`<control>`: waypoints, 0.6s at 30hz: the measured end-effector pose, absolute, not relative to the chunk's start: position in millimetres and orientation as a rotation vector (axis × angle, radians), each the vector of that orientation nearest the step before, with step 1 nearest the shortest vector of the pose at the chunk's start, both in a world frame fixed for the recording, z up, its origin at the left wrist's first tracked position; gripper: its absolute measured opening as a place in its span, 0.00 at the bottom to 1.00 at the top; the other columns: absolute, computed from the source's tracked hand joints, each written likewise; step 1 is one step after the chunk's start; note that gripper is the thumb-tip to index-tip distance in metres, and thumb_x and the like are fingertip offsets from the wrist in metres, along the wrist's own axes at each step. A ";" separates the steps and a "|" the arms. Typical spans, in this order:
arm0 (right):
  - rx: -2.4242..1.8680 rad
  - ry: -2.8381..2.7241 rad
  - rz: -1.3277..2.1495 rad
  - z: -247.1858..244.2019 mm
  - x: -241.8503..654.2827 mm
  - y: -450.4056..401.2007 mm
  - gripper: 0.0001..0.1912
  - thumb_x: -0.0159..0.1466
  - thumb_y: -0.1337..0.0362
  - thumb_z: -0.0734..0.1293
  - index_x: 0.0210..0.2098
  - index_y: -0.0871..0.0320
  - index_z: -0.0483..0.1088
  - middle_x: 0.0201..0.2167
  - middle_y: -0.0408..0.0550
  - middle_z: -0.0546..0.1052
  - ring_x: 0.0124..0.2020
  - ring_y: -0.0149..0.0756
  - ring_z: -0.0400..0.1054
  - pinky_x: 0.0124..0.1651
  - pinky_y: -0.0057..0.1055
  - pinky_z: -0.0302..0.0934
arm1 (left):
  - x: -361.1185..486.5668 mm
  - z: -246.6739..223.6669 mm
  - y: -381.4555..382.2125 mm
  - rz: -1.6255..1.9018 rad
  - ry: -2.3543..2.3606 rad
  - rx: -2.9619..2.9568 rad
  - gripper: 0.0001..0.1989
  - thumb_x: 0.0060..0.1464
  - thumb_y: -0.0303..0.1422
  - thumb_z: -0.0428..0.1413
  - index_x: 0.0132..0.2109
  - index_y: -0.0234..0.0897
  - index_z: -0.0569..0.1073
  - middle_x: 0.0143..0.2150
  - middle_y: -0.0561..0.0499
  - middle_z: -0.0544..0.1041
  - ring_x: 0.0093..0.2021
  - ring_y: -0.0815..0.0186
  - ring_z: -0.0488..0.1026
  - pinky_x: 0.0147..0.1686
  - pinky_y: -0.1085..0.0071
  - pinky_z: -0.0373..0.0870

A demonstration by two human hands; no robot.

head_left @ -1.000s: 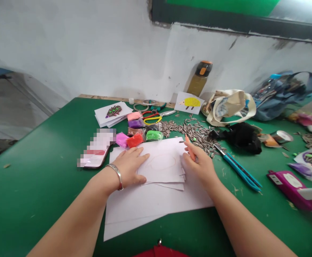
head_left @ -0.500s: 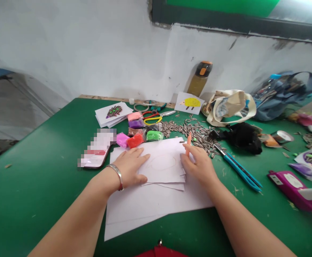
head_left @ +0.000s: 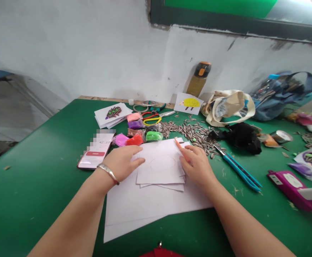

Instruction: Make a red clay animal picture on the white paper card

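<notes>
Faint orange lines form a rounded outline on the small white paper sheet (head_left: 159, 175), which lies on other small sheets over larger white paper (head_left: 145, 207). My left hand (head_left: 122, 162) is over the left side of the papers, fingers stretched toward the small sheet and thumb apart. At that sheet's right edge, my right hand (head_left: 198, 164) is closed on an orange crayon (head_left: 182, 150), whose tip points up and left. Just beyond the paper sit wrapped clay packs in several colours, among them a green clay pack (head_left: 153, 136) and a red clay pack (head_left: 134, 140).
Striped sunflower seeds (head_left: 195, 134) are scattered behind the papers. Yellow-handled scissors (head_left: 153, 120), a phone (head_left: 95, 153), blue tweezers (head_left: 241, 171), a purple device (head_left: 296, 191) and a cloth bag (head_left: 225, 107) surround the work. A yellow hedgehog picture (head_left: 188, 103) leans near a bottle (head_left: 198, 80).
My left hand has shifted left and off the small sheet. In my right hand the orange crayon has swung from nearly upright to slanting up and left.
</notes>
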State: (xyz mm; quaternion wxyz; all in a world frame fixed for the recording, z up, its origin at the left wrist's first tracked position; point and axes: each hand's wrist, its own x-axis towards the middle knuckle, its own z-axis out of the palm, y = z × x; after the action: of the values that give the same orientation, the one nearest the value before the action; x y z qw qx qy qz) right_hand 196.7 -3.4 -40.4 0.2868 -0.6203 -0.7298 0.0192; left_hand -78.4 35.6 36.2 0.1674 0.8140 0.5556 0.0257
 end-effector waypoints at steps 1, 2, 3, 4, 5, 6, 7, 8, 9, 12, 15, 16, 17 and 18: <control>-1.623 -1.936 0.035 -40.2 196.9 -3.3 0.16 0.62 0.64 0.62 0.47 0.56 0.74 0.47 0.56 0.72 0.50 0.49 0.63 0.53 0.49 0.59 | -79.1 37.4 36.1 0.155 1.659 2.310 0.24 0.57 0.45 0.47 0.55 0.40 0.73 0.56 0.49 0.74 0.56 0.54 0.70 0.56 0.61 0.64; -1.580 -1.923 0.023 -39.7 196.9 -3.2 0.16 0.62 0.65 0.62 0.46 0.56 0.75 0.47 0.55 0.72 0.49 0.48 0.63 0.53 0.48 0.59 | -79.5 38.4 36.7 0.235 1.740 2.306 0.23 0.58 0.44 0.46 0.53 0.41 0.74 0.54 0.50 0.76 0.54 0.55 0.71 0.54 0.61 0.66; -1.538 -1.912 0.016 -38.8 196.7 -3.3 0.15 0.62 0.65 0.61 0.46 0.56 0.75 0.46 0.55 0.73 0.49 0.47 0.64 0.53 0.47 0.60 | -79.6 38.8 37.7 0.314 1.816 2.308 0.22 0.59 0.43 0.45 0.52 0.42 0.75 0.52 0.50 0.77 0.52 0.55 0.72 0.52 0.61 0.67; -1.499 -1.902 0.013 -37.7 196.3 -3.4 0.14 0.62 0.65 0.61 0.45 0.56 0.75 0.45 0.54 0.73 0.48 0.46 0.65 0.52 0.46 0.60 | -79.5 38.5 39.2 0.385 1.876 2.319 0.21 0.59 0.42 0.45 0.51 0.41 0.75 0.52 0.50 0.77 0.51 0.54 0.73 0.51 0.60 0.67; -1.467 -1.894 0.014 -36.3 195.7 -3.7 0.13 0.63 0.66 0.61 0.44 0.57 0.75 0.44 0.54 0.74 0.47 0.45 0.65 0.52 0.45 0.60 | -79.4 37.1 41.2 0.442 1.913 2.338 0.21 0.60 0.42 0.44 0.51 0.40 0.75 0.52 0.49 0.77 0.51 0.54 0.72 0.51 0.60 0.67; -1.442 -1.886 0.020 -34.7 195.0 -4.0 0.13 0.63 0.66 0.61 0.43 0.57 0.74 0.43 0.53 0.75 0.46 0.44 0.66 0.51 0.44 0.60 | -79.3 34.7 43.8 0.481 1.920 2.368 0.21 0.60 0.41 0.44 0.51 0.38 0.75 0.52 0.47 0.77 0.52 0.54 0.71 0.53 0.60 0.66; -1.423 -1.881 0.026 -33.1 194.1 -4.5 0.12 0.63 0.67 0.61 0.43 0.58 0.74 0.41 0.53 0.75 0.45 0.43 0.66 0.51 0.43 0.60 | -79.2 31.3 47.0 0.497 1.903 2.401 0.22 0.60 0.41 0.45 0.52 0.35 0.75 0.53 0.45 0.76 0.54 0.54 0.70 0.55 0.60 0.64; -1.407 -1.878 0.031 -31.6 193.1 -5.1 0.12 0.63 0.67 0.61 0.43 0.58 0.74 0.40 0.52 0.76 0.44 0.42 0.66 0.50 0.43 0.61 | -79.2 27.2 50.5 0.478 1.883 2.427 0.23 0.59 0.41 0.45 0.53 0.33 0.74 0.54 0.44 0.75 0.55 0.53 0.69 0.57 0.60 0.61; -1.397 -1.874 0.035 -30.4 192.0 -5.7 0.12 0.63 0.67 0.61 0.42 0.57 0.74 0.39 0.51 0.76 0.43 0.42 0.66 0.50 0.43 0.61 | -79.3 22.7 54.0 0.431 1.862 2.449 0.23 0.58 0.40 0.47 0.54 0.30 0.73 0.55 0.41 0.74 0.56 0.53 0.68 0.58 0.60 0.60; -1.382 -1.874 0.046 -29.2 188.7 -7.6 0.11 0.63 0.67 0.61 0.42 0.57 0.74 0.38 0.51 0.77 0.43 0.42 0.66 0.49 0.42 0.61 | -79.4 10.7 62.6 0.300 1.881 2.444 0.24 0.57 0.39 0.49 0.56 0.32 0.71 0.54 0.42 0.74 0.57 0.49 0.65 0.57 0.55 0.61; -1.362 -1.884 0.078 -31.1 185.6 -9.9 0.11 0.63 0.68 0.61 0.41 0.57 0.74 0.38 0.51 0.77 0.43 0.42 0.67 0.49 0.42 0.62 | -79.2 5.8 65.5 0.250 1.965 2.400 0.22 0.56 0.40 0.49 0.55 0.37 0.72 0.52 0.42 0.75 0.57 0.46 0.65 0.53 0.52 0.63; -1.353 -1.887 0.089 -31.5 184.6 -10.8 0.11 0.63 0.68 0.61 0.41 0.56 0.74 0.38 0.51 0.77 0.43 0.42 0.67 0.49 0.42 0.62 | -79.2 5.9 65.4 0.260 1.981 2.390 0.21 0.57 0.39 0.48 0.54 0.38 0.72 0.51 0.42 0.75 0.55 0.47 0.66 0.52 0.53 0.64; -1.346 -1.888 0.098 -31.4 183.7 -11.8 0.11 0.63 0.68 0.61 0.41 0.56 0.74 0.38 0.51 0.77 0.42 0.42 0.67 0.49 0.42 0.62 | -79.5 6.7 64.8 0.289 1.984 2.384 0.21 0.57 0.38 0.47 0.54 0.38 0.73 0.50 0.42 0.75 0.54 0.48 0.67 0.52 0.54 0.64; -1.340 -1.885 0.103 -30.3 182.5 -12.7 0.11 0.63 0.68 0.61 0.41 0.56 0.74 0.39 0.51 0.77 0.42 0.42 0.67 0.49 0.42 0.63 | -79.8 8.1 64.0 0.342 1.976 2.379 0.20 0.58 0.37 0.46 0.54 0.38 0.73 0.49 0.42 0.75 0.53 0.50 0.68 0.52 0.55 0.65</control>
State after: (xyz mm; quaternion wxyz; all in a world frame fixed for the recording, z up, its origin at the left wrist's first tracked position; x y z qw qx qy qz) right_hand 182.5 -12.7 -30.3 0.4018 -0.5299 -0.7457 0.0407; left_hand -79.8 64.0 8.1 0.0149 0.7646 0.6349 0.1098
